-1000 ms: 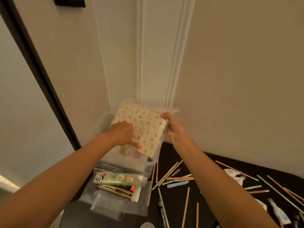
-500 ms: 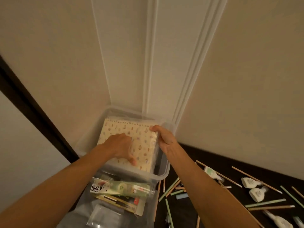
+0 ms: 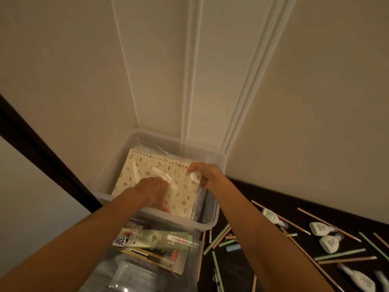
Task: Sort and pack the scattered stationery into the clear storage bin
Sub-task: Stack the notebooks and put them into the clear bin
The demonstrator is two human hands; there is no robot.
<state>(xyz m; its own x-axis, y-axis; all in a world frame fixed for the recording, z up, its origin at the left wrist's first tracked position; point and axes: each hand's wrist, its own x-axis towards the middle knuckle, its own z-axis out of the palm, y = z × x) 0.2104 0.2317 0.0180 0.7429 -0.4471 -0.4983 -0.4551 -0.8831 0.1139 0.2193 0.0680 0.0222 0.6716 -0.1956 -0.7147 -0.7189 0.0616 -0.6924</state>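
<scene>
Clear film covered the notebook [image 3: 145,171], and the right hand [image 3: 207,175] pinched that film and the cover's right edge between thumb and curled fingers, close to the spiral binding. The left hand [image 3: 154,191] lay knuckles-up on the cover. Its fingertips blurred behind the near wall of the clear storage bin [image 3: 213,207], so I could not tell whether they pressed flat or hooked the near edge. The notebook sat inside the bin, below its rim, filling most of the floor space with a narrow gap along the bin's right wall, and more clear wrapping showed under its far end. The step in hand looked like seating the notebook flat in the bin. The packing seemed far from finished, since much stationery lay outside. Printed packets [image 3: 160,239] were stacked just in front of the bin, green and wooden pencils [image 3: 216,239] fanned out to the right of the bin on the dark table [image 3: 273,203], and white dispensers [image 3: 329,243] lay farther right again. The next move probably called for releasing the pinch without dragging the film up, then lifting both hands clear of the rim — and the packets, being nearest the bin, looked the easiest thing to take next.
</scene>
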